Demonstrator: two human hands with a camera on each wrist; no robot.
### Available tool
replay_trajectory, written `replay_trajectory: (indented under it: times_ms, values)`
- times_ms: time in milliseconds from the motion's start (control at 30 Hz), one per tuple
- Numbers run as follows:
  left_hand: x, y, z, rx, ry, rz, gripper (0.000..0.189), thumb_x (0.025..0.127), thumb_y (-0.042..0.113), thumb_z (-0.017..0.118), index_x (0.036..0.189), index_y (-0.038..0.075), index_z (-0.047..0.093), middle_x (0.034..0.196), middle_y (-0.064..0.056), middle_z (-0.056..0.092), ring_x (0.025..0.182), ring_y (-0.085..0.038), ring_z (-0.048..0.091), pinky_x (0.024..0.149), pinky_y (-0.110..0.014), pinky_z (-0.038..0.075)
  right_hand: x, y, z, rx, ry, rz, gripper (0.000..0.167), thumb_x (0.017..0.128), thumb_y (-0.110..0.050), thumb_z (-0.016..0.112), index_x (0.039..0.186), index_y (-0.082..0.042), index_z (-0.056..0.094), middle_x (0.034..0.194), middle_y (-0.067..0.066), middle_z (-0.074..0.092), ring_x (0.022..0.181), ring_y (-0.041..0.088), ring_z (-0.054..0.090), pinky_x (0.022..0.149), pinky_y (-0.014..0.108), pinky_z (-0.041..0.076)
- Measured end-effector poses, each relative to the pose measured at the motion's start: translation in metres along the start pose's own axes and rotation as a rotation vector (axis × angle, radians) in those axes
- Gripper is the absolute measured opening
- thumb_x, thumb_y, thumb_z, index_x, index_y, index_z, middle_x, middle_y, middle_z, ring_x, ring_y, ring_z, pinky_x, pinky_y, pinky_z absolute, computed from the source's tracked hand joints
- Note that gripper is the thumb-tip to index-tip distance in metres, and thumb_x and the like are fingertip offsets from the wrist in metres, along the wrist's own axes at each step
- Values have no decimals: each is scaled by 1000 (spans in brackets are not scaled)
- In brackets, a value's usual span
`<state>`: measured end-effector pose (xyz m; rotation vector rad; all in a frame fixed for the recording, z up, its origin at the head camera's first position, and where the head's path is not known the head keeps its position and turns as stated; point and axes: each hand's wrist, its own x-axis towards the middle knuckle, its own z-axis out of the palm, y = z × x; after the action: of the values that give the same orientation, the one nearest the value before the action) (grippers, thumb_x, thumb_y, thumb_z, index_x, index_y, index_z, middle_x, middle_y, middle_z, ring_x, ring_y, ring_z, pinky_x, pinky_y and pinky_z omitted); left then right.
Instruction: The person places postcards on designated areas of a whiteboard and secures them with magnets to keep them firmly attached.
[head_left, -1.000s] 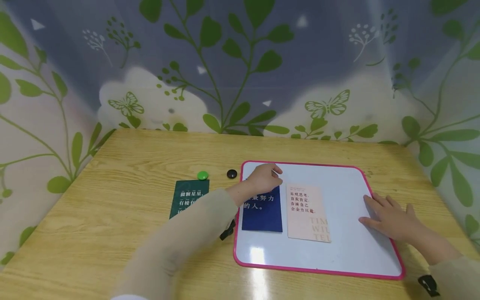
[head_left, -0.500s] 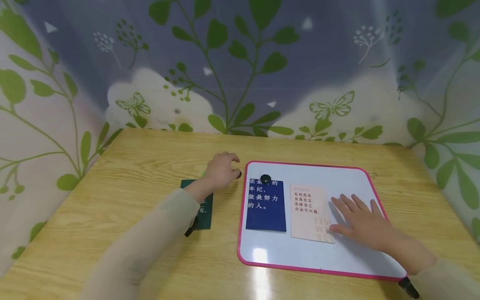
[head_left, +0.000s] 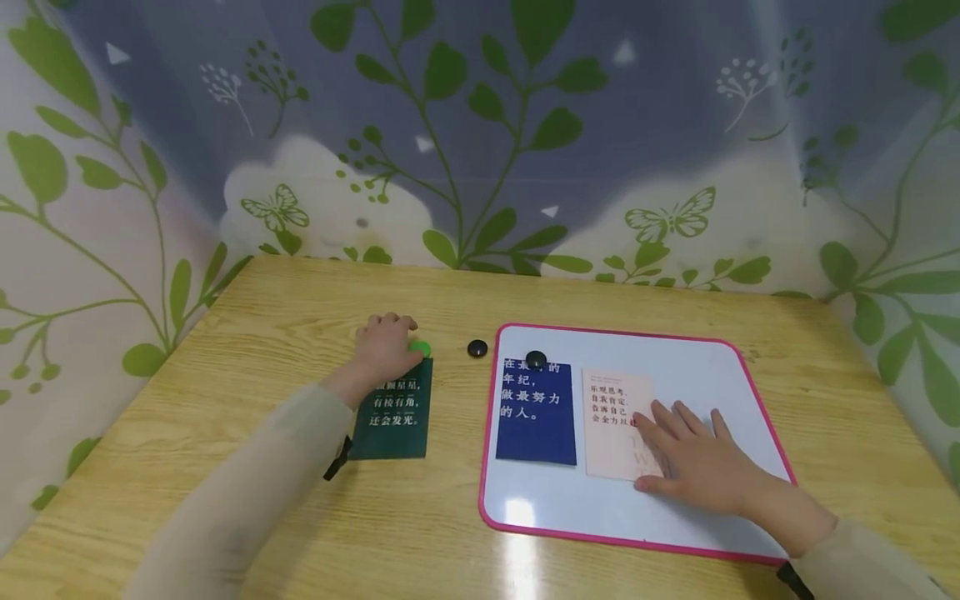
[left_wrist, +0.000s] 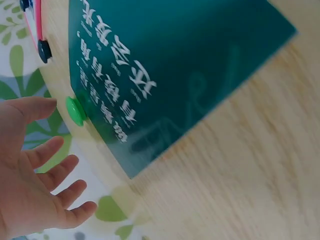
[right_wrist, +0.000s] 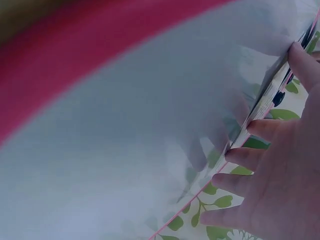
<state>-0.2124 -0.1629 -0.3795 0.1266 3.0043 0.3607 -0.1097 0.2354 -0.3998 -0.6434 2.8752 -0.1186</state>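
Note:
My left hand (head_left: 381, 350) hovers over the top of a dark green card (head_left: 393, 429) lying on the table, its fingers spread. A green round magnet (left_wrist: 76, 111) lies by the card's edge, and in the left wrist view the thumb and fingers are apart from it. My right hand (head_left: 705, 467) is over the whiteboard (head_left: 697, 367), fingers spread, fingertips overlapping the right part of a pale pink card (head_left: 611, 454). To that card's left lies a navy blue card (head_left: 536, 437), with a black round magnet (head_left: 536, 359) at its top edge.
Another black round magnet (head_left: 477, 348) lies on the wooden table (head_left: 315, 292), between the green magnet and the board's pink rim (head_left: 486, 450). Behind the table hangs a leaf-patterned cloth (head_left: 420, 225), which also covers both sides.
My left hand has left the blue card, where the black magnet now shows, and moved left past the second black magnet to the green one. My right hand has shifted left from the board's edge.

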Motion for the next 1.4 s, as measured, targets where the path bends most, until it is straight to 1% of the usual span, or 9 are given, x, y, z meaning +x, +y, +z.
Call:
replay_trajectory:
  times_ms: [167,333,533,733,967,1200,1400]
  values:
    - [-1,-2,4,20,-15,-10,52,89,32,60,131,4,49,134,-23,46,125,-44,37,99,-58,33,1,1,-1,21,3,2,89,77,-70,54,142,-10,39,146,24,35,132,53,27,98,76,13]
    - [-2,-1,6,44,-10,0,47,90,33,59,126,4,53,129,-22,48,118,-41,42,95,-55,36,0,2,-2,24,26,1,84,80,-67,54,142,-12,40,146,23,36,132,53,28,97,76,14]
    - [-2,-2,8,43,-2,-11,38,90,30,59,118,5,58,124,-20,51,112,-37,45,92,-52,38,-1,3,-1,15,32,-3,80,80,-63,56,141,-14,41,146,21,37,132,52,29,97,76,15]
    - [1,-3,10,24,4,-7,39,90,30,59,119,4,58,124,-21,51,111,-38,45,91,-52,38,0,4,0,15,37,-1,79,80,-62,57,141,-14,42,145,21,38,132,52,29,97,76,15]
    - [3,-3,14,11,13,-7,38,90,31,60,119,5,59,126,-20,50,113,-37,45,92,-52,38,-1,3,-1,20,33,1,78,80,-61,58,141,-14,42,145,21,38,131,52,30,96,76,15]
    - [1,-1,12,-2,14,-12,36,91,28,59,118,3,59,129,-22,47,115,-39,44,94,-53,38,-1,2,-1,19,31,2,78,80,-60,58,141,-14,42,145,21,38,131,52,30,96,76,15]
    - [0,2,11,-1,9,-3,36,91,28,59,117,3,59,132,-22,46,119,-40,42,96,-54,37,1,2,-1,10,24,10,78,80,-60,58,141,-14,42,145,21,39,131,52,30,96,77,15]
